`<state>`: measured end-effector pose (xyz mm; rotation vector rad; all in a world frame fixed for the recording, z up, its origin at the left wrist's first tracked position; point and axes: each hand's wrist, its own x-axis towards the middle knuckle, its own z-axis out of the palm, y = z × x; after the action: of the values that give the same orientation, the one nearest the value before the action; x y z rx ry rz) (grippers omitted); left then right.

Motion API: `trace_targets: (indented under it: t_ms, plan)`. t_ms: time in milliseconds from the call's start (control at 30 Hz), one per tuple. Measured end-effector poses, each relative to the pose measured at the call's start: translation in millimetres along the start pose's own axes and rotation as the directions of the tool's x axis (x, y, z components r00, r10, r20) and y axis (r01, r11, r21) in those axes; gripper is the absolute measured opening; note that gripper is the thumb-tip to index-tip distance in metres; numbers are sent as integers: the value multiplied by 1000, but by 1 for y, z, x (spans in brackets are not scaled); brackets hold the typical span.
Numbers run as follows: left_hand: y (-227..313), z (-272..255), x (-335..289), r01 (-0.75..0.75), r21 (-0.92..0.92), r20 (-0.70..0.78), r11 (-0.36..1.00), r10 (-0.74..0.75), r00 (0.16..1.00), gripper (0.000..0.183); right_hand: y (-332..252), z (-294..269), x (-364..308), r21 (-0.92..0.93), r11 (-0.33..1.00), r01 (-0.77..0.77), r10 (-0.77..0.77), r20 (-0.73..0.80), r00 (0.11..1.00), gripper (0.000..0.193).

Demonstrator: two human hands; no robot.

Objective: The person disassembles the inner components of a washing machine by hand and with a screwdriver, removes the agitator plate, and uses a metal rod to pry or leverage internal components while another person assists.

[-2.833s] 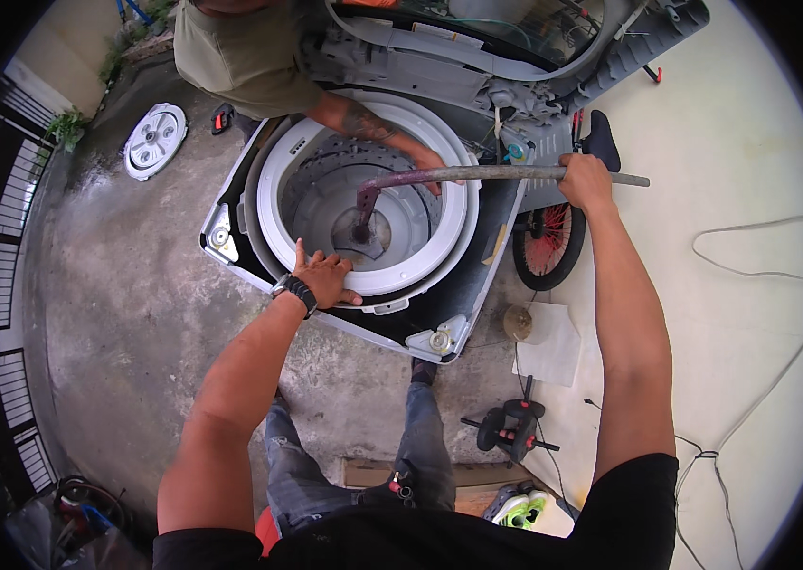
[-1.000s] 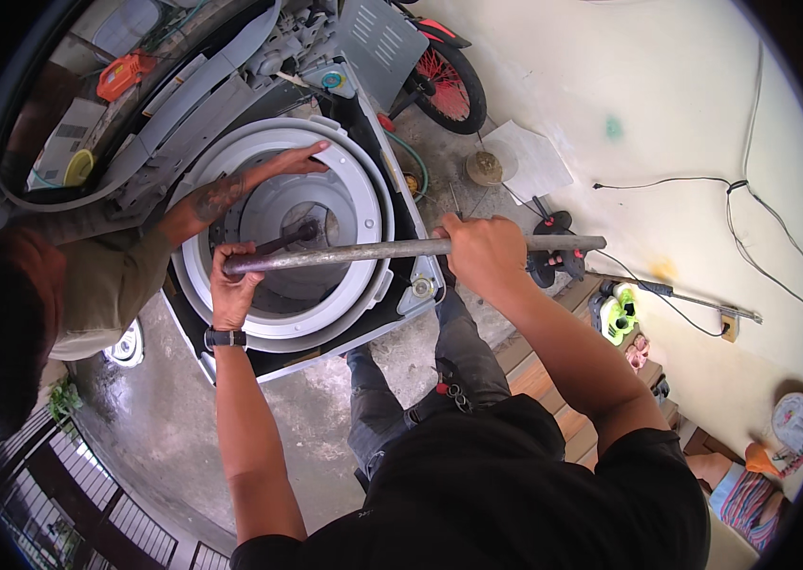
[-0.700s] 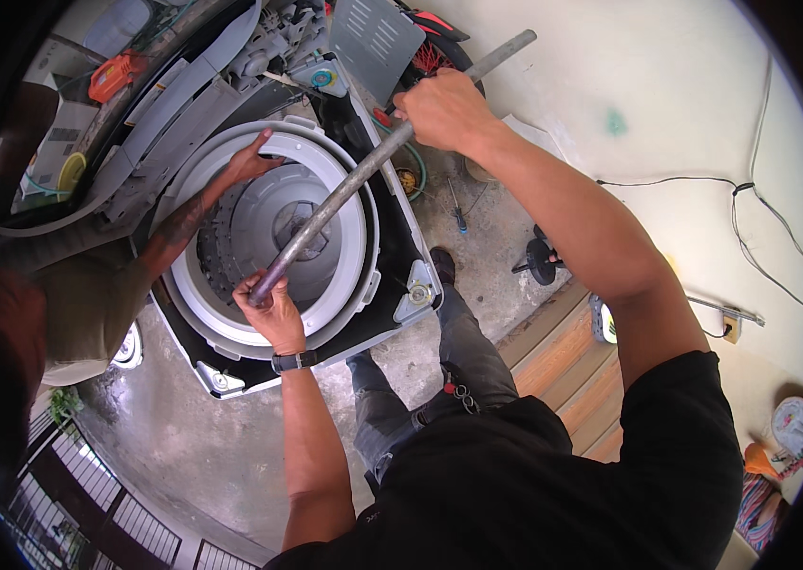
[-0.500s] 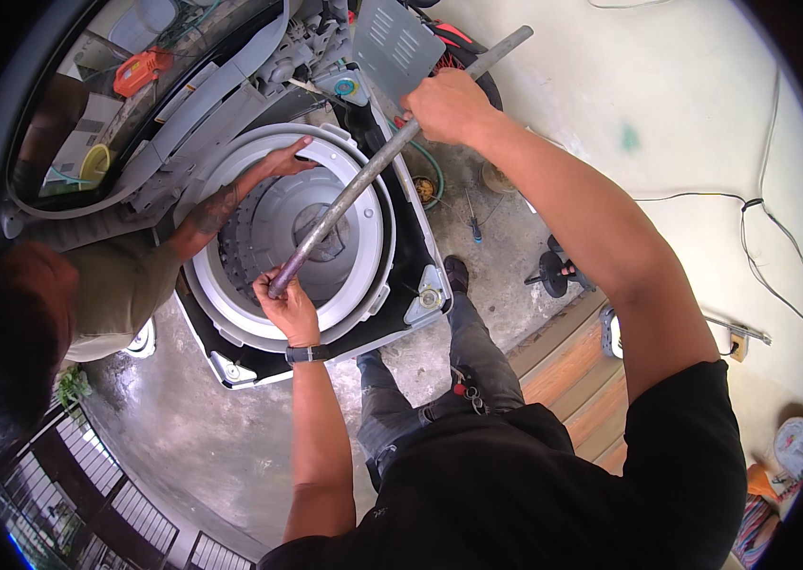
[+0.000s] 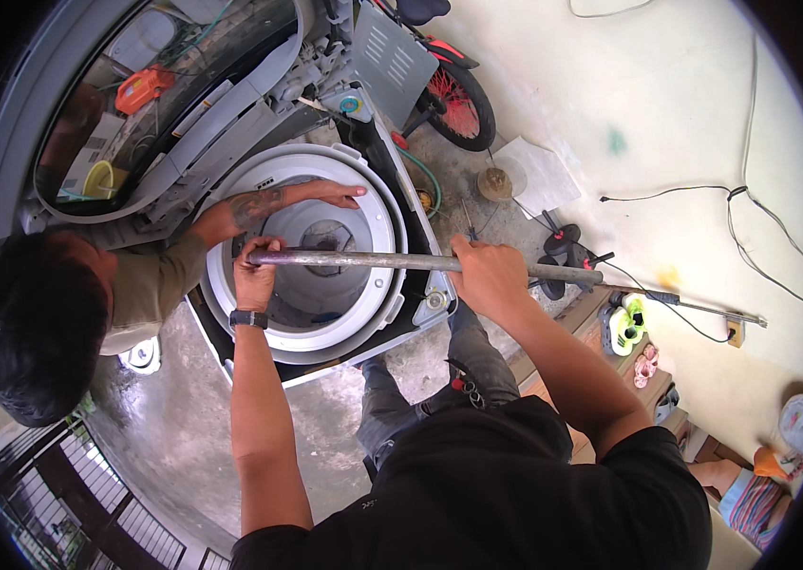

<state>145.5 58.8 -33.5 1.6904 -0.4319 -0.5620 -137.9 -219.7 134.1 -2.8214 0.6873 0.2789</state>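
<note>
A co-worker's forearm (image 5: 259, 205) crosses the tub (image 5: 381, 228), its hand (image 5: 337, 194) at the rim, close to the bar (image 5: 373, 259). A wheel (image 5: 487, 114) and shoes (image 5: 626, 328) stand off to the right. The bar spans above the tub, past the washer's edge. The left hand's (image 5: 256, 275) fingers curl around one end; the right hand's (image 5: 491, 274) are wrapped tight nearer the other.

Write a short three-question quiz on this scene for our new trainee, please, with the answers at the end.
1. True or false: the person's left hand and right hand both hold the metal pipe.
2. In this view, the metal pipe crosses in front of: A) the washer tub; B) the green shoes; C) the wall socket.
3. Fill in: the spokes of the bicycle wheel are ____.
Key: 1 true; 2 A; 3 red.
</note>
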Motion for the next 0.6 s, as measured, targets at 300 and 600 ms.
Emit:
trace_targets:
  t_ms: [300, 600]
  plan:
    - [3, 79, -73, -78, -122, -532, 989, 1, 847, 20, 42, -24, 132, -279, 928, 245, -280, -90, 956, 11]
    - [11, 112, -69, -94, -118, -682, 989, -12, 731, 23, 27, -53, 228, -401, 809, 430, -468, 6, 884, 14]
